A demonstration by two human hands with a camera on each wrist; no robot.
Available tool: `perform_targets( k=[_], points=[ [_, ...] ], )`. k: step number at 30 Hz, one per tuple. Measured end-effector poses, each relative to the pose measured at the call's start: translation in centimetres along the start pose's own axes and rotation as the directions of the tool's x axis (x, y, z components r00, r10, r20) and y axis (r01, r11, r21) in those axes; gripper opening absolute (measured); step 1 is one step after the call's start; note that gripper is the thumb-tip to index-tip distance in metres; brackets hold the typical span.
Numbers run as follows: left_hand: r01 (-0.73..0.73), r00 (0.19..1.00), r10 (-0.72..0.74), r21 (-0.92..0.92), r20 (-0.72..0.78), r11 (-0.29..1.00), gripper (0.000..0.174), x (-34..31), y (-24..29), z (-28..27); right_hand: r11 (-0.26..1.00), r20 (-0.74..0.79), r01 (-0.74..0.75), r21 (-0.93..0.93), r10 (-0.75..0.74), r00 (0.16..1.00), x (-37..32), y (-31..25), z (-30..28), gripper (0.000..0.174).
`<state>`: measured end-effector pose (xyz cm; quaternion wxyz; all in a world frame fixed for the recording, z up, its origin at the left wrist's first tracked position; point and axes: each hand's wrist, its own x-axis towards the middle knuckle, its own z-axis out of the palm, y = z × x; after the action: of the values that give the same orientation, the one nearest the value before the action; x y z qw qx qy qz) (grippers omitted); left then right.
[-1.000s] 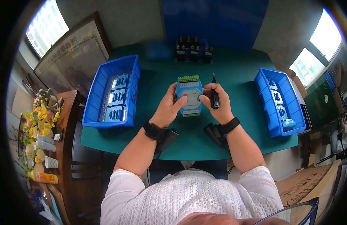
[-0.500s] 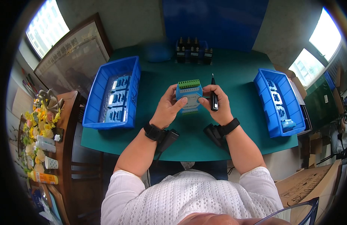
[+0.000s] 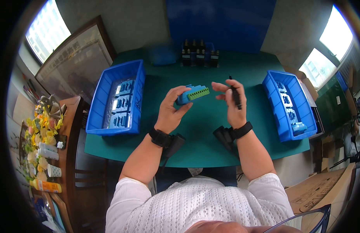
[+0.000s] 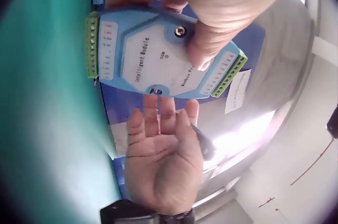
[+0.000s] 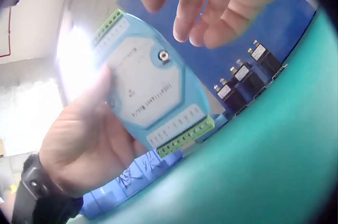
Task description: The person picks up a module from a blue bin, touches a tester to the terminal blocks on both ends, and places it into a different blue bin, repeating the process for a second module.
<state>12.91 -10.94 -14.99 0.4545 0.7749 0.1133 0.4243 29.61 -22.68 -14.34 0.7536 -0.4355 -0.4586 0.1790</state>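
My left hand (image 3: 169, 115) grips a blue module (image 3: 183, 98) by one side, thumb on its printed face in the left wrist view. Green screw terminal blocks (image 4: 92, 47) run along both ends, and a grey label (image 5: 148, 84) reads "Intelligent Module". In the head view the module is tilted, with one green terminal row facing me. Just to the right, apart from the module, my right hand (image 3: 235, 115) holds a slim black screwdriver (image 3: 236, 98) against the palm side, tip pointing away. Its other fingers are spread towards the module.
Blue bins (image 3: 95, 112) (image 3: 268, 89) stand left and right on the green table (image 3: 203, 143), holding several blue parts. Black components with brass posts (image 3: 200, 58) stand at the back, beside a blurred blue object (image 3: 163, 57). A flower-laden wooden side table (image 3: 71, 116) is far left.
The module has tipped from face-up to show its terminal end and moved slightly left. My right hand has let go of it and drawn away to the right, keeping the screwdriver.
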Motion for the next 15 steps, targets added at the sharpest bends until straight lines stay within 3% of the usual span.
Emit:
perform_targets(
  k=[1,4,5,11,15],
  points=[
    [-0.054,0.998,0.056,0.107,-0.021,0.993,0.04,0.1,0.3,0.0,1.0,-0.046,0.018,-0.004,-0.018,0.999,0.1,0.1,-0.1,0.033],
    [-0.017,1.0,0.02,0.122,-0.022,0.992,0.041,0.2,0.6,0.0,0.983,-0.035,0.016,0.182,-0.01,0.999,0.0,-0.2,-1.0,0.038],
    [-0.022,1.0,0.025,0.133,-0.019,0.991,0.04,0.2,0.6,0.1,0.989,-0.096,0.016,0.144,-0.002,0.995,0.0,-0.4,-0.8,0.042],
    [-0.028,1.0,0.028,0.152,-0.001,0.988,0.04,0.1,0.2,0.1,0.998,-0.184,0.052,0.025,-0.046,0.982,-0.4,-0.1,-1.4,0.038],
    [0.005,0.999,-0.01,0.144,0.036,0.99,0.04,0.1,0.2,0.1,0.998,-0.235,0.046,0.045,-0.034,0.971,-0.2,-0.3,-1.1,0.029]
  ],
)
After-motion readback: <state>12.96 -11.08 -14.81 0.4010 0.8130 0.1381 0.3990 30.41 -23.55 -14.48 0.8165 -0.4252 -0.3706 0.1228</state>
